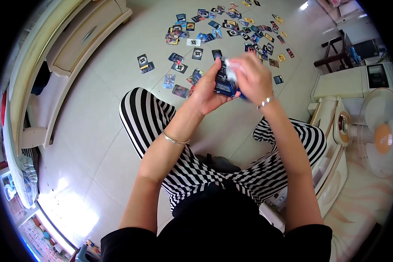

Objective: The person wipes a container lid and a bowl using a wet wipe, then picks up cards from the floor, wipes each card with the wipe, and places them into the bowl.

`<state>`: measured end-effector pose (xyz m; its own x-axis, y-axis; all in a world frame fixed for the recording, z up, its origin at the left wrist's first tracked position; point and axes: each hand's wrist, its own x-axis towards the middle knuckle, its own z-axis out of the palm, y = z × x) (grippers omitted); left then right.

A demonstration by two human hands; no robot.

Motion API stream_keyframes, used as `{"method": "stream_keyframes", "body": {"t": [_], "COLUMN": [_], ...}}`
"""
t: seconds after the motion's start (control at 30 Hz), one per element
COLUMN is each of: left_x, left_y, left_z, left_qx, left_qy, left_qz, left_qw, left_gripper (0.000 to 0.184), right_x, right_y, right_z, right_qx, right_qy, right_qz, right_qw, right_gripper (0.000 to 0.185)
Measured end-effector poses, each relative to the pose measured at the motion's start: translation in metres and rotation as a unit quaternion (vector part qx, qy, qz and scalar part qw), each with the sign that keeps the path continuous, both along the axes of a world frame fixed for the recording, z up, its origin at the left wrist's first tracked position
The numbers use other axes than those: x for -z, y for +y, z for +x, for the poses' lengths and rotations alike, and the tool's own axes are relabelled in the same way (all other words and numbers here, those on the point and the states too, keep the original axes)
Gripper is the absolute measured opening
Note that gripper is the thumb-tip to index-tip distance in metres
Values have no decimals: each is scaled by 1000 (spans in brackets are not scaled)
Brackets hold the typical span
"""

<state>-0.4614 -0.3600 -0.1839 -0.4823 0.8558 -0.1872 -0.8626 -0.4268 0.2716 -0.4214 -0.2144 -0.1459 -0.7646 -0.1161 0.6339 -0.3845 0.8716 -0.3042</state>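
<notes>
My left hand is closed around a dark blue card, held above the floor in front of my knees. My right hand, blurred by motion, pinches a white cloth or tissue against the card's upper part. Whether one card or a stack is held cannot be made out. Just beyond the hands, many picture cards are scattered on the tiled floor, some overlapping.
A cream cabinet stands at the left. On the right are a fan, a white cabinet and a dark wooden chair. My legs in striped trousers are folded on both sides.
</notes>
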Motion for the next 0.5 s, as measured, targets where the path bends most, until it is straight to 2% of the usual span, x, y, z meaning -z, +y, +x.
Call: {"method": "stream_keyframes", "body": {"t": [0.07, 0.1, 0.17, 0.23, 0.27, 0.33, 0.37, 0.47, 0.5], "left_x": [-5, -7, -7, -5, -5, -10, -2, -1, -7], "left_y": [1, 2, 1, 1, 2, 3, 5, 1, 1], "left_z": [1, 0, -3, -4, -3, 1, -1, -5, -6], "left_qx": [1, -14, -34, -54, -53, -47, -42, -25, -57], "left_qy": [26, 3, -22, 64, 61, -5, 17, 12, -15], "left_qz": [-1, -8, -12, -19, -21, -58, -49, -24, -66], "left_qw": [1000, 1000, 999, 996, 996, 997, 998, 999, 996], "left_gripper": [42, 42, 43, 44, 44, 45, 46, 48, 51], "right_x": [-6, -3, 11, 14, 13, 12, 10, 7, 11], "right_y": [6, 3, -9, -22, -25, -15, -7, 12, 11], "right_z": [-12, -9, 14, 28, 30, 8, -2, -12, -4], "right_qx": [43, 41, -50, -84, -87, -31, 9, 69, 66], "right_qy": [-12, -10, 7, 3, -6, -1, -37, 2, 2], "right_qz": [-16, -15, 13, 21, 11, -14, -23, 10, 11], "right_qw": [999, 999, 999, 996, 996, 999, 999, 998, 998], "right_gripper": [19, 19, 20, 21, 20, 17, 15, 13, 13]}}
